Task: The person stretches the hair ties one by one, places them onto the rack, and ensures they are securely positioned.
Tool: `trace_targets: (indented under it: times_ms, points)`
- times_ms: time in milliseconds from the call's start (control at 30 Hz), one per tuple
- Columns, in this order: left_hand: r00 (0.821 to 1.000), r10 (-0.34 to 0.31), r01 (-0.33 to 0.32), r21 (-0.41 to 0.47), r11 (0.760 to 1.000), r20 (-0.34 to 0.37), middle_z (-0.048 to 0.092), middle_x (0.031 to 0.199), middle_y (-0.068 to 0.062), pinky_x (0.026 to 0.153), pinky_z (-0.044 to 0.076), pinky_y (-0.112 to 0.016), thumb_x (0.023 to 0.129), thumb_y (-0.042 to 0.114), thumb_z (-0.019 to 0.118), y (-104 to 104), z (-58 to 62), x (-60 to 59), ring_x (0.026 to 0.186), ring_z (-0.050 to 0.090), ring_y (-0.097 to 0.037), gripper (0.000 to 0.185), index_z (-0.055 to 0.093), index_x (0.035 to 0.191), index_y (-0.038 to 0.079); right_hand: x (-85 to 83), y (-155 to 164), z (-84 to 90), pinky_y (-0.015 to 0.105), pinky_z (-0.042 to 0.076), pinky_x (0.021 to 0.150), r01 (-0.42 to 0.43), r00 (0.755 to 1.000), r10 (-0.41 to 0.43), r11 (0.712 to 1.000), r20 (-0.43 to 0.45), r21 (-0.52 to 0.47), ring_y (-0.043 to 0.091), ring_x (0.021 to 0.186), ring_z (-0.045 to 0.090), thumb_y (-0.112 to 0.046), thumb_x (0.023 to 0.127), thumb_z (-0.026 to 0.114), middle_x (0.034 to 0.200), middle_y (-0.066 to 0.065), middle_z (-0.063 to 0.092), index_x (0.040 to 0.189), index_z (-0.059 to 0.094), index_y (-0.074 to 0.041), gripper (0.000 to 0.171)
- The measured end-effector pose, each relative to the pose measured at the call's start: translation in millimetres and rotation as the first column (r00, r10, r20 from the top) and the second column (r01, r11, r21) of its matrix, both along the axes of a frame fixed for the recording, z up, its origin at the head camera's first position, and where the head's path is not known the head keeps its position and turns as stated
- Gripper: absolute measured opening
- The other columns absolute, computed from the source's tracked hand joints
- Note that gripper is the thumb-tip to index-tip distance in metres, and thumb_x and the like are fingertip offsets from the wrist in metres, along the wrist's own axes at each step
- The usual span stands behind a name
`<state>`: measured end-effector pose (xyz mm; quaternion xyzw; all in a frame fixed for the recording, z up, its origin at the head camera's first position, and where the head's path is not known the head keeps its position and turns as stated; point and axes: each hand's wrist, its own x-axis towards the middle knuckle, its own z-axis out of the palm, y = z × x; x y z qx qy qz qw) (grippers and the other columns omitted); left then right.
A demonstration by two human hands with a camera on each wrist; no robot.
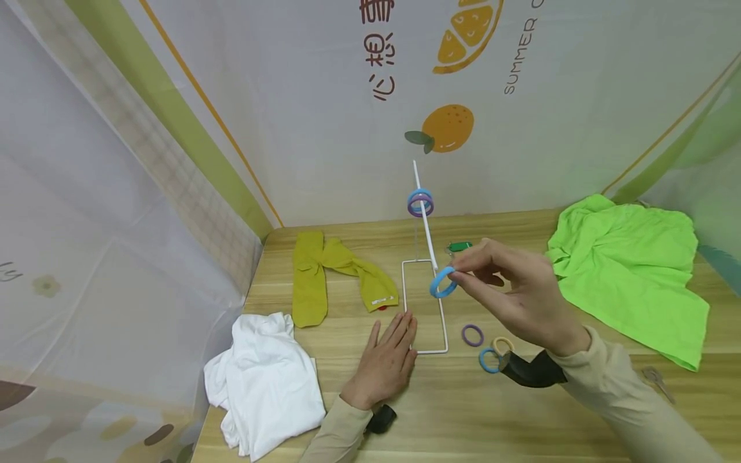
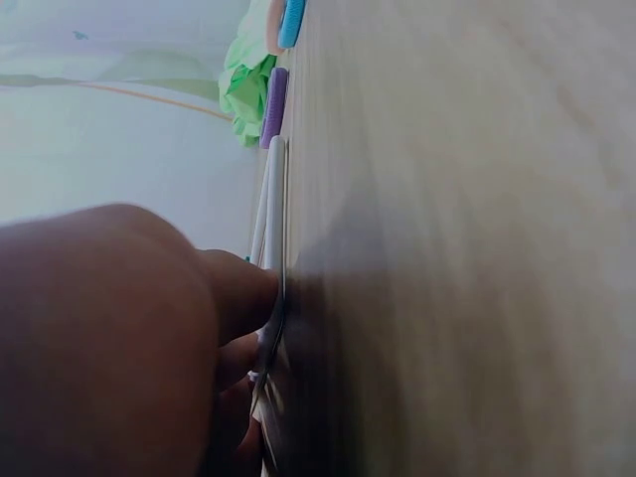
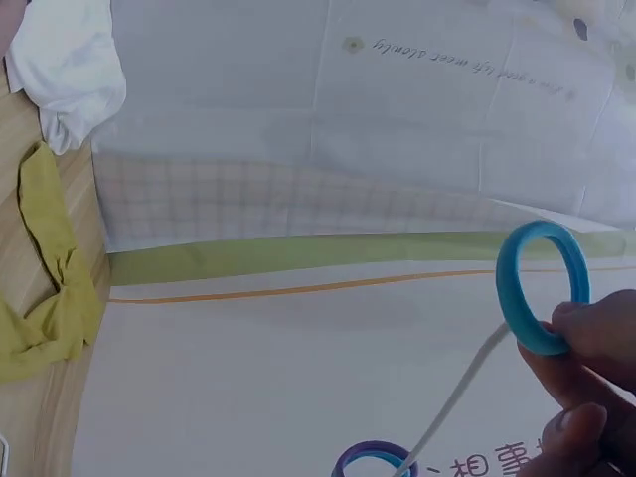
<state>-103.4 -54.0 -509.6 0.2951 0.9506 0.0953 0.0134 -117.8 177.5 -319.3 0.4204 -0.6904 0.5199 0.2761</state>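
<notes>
My right hand [image 1: 523, 299] pinches a light blue ring [image 3: 509, 283] between thumb and fingertips. In the head view this ring overlaps the lower part of the white rod [image 1: 428, 235]. A purple ring [image 1: 409, 209] and a blue ring hang farther along that rod, which rises from a rectangular white wire base [image 1: 428, 352]. With fingers stretched out, my left hand [image 1: 382, 363] rests across the near left side of the base, flat against the table. The left wrist view shows its fingers right at the wire [image 2: 277, 199].
Right of the base lie a purple ring [image 1: 464, 339], a blue ring [image 1: 483, 366] and a yellow ring [image 1: 502, 339]. A green tag [image 1: 460, 246] lies behind. Around them are mustard cloth [image 1: 309, 283], white cloth [image 1: 272, 386], bright green cloth [image 1: 631, 270] and a key-like object [image 1: 658, 384].
</notes>
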Motion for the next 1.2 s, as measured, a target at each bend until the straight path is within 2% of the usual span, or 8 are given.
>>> trace_targets:
  times_ms: [300, 467, 633, 867, 1200]
  points:
    - [1.0, -0.004, 0.004, 0.013, 1.0, 0.0, 0.028, 0.17, -0.006, 0.124, 0.023, -0.054, 0.111, 0.028, 0.038, -1, -1.8, 0.5, 0.157, 0.026, -0.022, 0.054, 0.033, 0.161, 0.007, -7.5, -5, -3.4, 0.018, 0.036, 0.053, 0.168, 0.984, -0.171, 0.984, 0.05, 0.065, 0.002, 0.06, 0.045, -0.003, 0.091, 0.077, 0.084, 0.002, 0.072, 0.093, 0.074, -0.006, 0.004]
    - [1.0, -0.005, 0.006, 0.015, 1.0, -0.029, 0.031, 0.169, -0.007, 0.123, 0.025, -0.054, 0.111, 0.029, 0.04, -1, -2.3, 1.1, 0.157, 0.028, -0.022, 0.054, 0.035, 0.16, 0.007, -14.6, -7, -9.0, 0.018, 0.036, 0.051, 0.165, 0.983, -0.168, 0.985, 0.068, 0.052, 0.002, 0.058, 0.044, -0.002, 0.091, 0.076, 0.084, 0.002, 0.073, 0.092, 0.074, -0.005, 0.004]
    - [1.0, 0.002, -0.002, 0.001, 1.0, -0.025, 0.03, 0.169, -0.005, 0.124, 0.024, -0.053, 0.111, 0.029, 0.039, 0, -2.5, 0.5, 0.157, 0.026, -0.02, 0.054, 0.034, 0.161, 0.008, -22.1, -8, -13.9, 0.016, 0.037, 0.051, 0.151, 0.983, -0.154, 0.988, 0.103, 0.033, 0.003, 0.058, 0.045, 0.002, 0.091, 0.075, 0.083, 0.004, 0.072, 0.091, 0.073, -0.002, 0.005]
    - [1.0, 0.006, -0.006, 0.006, 1.0, -0.017, 0.03, 0.169, -0.006, 0.124, 0.024, -0.053, 0.111, 0.029, 0.038, -1, -1.7, 0.4, 0.157, 0.027, -0.021, 0.054, 0.034, 0.161, 0.008, -34.9, -11, -15.6, 0.013, 0.041, 0.053, 0.216, 0.971, -0.217, 0.976, 0.099, 0.021, 0.003, 0.057, 0.05, 0.015, 0.082, 0.076, 0.08, 0.007, 0.074, 0.087, 0.072, -0.002, 0.018]
    - [1.0, -0.001, 0.001, -0.007, 1.0, -0.007, 0.028, 0.17, -0.006, 0.124, 0.024, -0.054, 0.111, 0.029, 0.037, -1, -1.5, -0.1, 0.157, 0.025, -0.021, 0.054, 0.033, 0.161, 0.008, -52.4, -14, -19.5, 0.013, 0.042, 0.053, 0.288, 0.953, -0.289, 0.957, 0.09, 0.025, 0.003, 0.055, 0.052, 0.008, 0.086, 0.077, 0.082, 0.008, 0.076, 0.087, 0.072, -0.001, 0.01]
